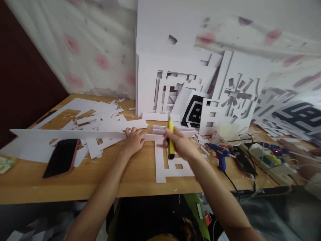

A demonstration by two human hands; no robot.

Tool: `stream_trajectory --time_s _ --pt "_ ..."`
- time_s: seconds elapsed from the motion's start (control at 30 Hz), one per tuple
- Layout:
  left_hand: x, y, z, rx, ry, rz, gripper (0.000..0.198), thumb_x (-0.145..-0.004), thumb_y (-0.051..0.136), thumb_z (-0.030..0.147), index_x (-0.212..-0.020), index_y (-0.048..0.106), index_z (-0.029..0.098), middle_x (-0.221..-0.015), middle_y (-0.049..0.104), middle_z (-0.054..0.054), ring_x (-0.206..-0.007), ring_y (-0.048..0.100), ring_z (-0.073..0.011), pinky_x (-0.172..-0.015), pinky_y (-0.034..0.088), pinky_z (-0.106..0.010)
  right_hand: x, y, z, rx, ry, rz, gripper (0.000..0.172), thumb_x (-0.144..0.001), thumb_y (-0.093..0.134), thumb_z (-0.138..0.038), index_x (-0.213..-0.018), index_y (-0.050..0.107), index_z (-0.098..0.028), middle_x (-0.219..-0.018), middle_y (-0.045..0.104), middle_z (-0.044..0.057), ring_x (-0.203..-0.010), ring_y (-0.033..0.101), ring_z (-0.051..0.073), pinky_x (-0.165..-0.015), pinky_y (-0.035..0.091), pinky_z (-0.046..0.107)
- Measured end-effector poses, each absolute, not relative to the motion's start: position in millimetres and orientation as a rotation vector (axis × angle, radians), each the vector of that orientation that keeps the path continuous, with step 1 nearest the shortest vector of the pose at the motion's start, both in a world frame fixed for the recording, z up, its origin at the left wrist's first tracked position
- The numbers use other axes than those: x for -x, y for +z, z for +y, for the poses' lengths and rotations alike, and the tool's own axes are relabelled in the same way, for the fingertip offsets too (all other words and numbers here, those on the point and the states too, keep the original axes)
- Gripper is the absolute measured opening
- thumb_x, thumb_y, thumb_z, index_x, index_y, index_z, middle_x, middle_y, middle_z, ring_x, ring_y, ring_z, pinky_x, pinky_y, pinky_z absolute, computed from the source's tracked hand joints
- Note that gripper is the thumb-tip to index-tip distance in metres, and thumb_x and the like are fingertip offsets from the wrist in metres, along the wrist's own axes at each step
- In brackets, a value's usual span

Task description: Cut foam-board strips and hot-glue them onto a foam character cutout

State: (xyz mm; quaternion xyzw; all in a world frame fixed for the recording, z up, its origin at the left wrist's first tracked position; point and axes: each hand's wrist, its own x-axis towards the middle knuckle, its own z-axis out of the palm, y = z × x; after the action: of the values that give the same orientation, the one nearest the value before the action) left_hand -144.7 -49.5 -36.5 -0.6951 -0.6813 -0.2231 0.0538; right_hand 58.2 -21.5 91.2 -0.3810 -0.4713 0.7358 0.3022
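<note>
1. Our left hand (134,140) lies palm down with the fingers close together and slightly curled. It presses on a long white strip (67,134) that runs far out to this hand's left across the desk (140,182).
2. Our right hand (180,144) is closed around a yellow knife (171,142), gripping it at mid-length. The knife stands roughly upright, its top end poking out above the fingers. The hand is blurred, so we cannot tell whether the blade touches anything.
3. Under the right hand, reaching toward us, a white cut-out board (160,167) lies flat on the desk with rectangular openings in it.
4. Well to the left of the left hand, below the strip, a dark phone (61,157) rests partly on white scraps (100,117).
5. Near the right of the right hand lies a blue glue gun (220,155), its cord trailing toward the desk edge.
6. Beyond both hands, tall white boards (173,83) with cut-out characters lean upright at the back of the desk.
</note>
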Motion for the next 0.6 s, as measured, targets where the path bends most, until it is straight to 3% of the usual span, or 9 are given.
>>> stream_trajectory --time_s 0.13,0.2,0.37,0.5,0.6 --pt "144 -36 -49 2.097 -0.676 -2.080 0.024 -0.087 0.060 0.022 -0.109 0.069 0.024 -0.108 0.070 -0.010 -0.110 0.051 -0.0336 -0.099 0.023 -0.056 -84 172 -19 0.617 1.773 -1.332 0.028 -0.081 0.073 -0.037 -0.097 0.056 -0.021 -0.074 0.051 -0.007 -0.057 0.050 0.007 -0.079 0.060 0.038" --pt "143 -34 -49 2.088 -0.677 -2.082 0.024 -0.087 0.060 0.023 -0.110 0.069 0.024 -0.107 0.070 -0.011 -0.109 0.051 -0.0340 -0.098 0.024 -0.056 -96 187 -23 0.570 1.734 -1.334 0.030 -0.080 0.074 -0.038 -0.098 0.057 -0.021 -0.073 0.049 -0.007 -0.056 0.049 0.007 -0.078 0.059 0.037" --pt "140 -30 -50 2.052 -0.694 -2.081 0.022 -0.092 0.055 0.029 -0.107 0.069 0.022 -0.105 0.072 -0.010 -0.105 0.054 -0.0325 -0.096 0.025 -0.053 -123 131 -40 0.681 1.859 -1.160 0.041 -0.069 0.081 -0.040 -0.097 0.058 -0.021 -0.070 0.051 -0.007 -0.054 0.048 0.008 -0.074 0.057 0.035" --pt "135 -30 -50 2.005 -0.706 -2.086 0.024 -0.097 0.048 0.030 -0.089 0.069 0.021 -0.094 0.074 -0.007 -0.099 0.057 -0.0289 -0.096 0.023 -0.051 -151 73 -59 0.819 1.957 -0.914 0.039 -0.067 0.083 -0.038 -0.092 0.060 -0.019 -0.060 0.042 -0.011 -0.047 0.035 0.003 -0.066 0.052 0.027" --pt "134 -22 -50 1.980 -0.713 -2.077 0.024 -0.096 0.050 0.029 -0.082 0.068 0.021 -0.090 0.075 -0.007 -0.097 0.058 -0.0276 -0.094 0.023 -0.050 -172 61 -70 0.902 1.901 -0.956 0.037 -0.068 0.084 -0.038 -0.089 0.061 -0.017 -0.055 0.037 -0.012 -0.046 0.029 0.002 -0.067 0.049 0.025"
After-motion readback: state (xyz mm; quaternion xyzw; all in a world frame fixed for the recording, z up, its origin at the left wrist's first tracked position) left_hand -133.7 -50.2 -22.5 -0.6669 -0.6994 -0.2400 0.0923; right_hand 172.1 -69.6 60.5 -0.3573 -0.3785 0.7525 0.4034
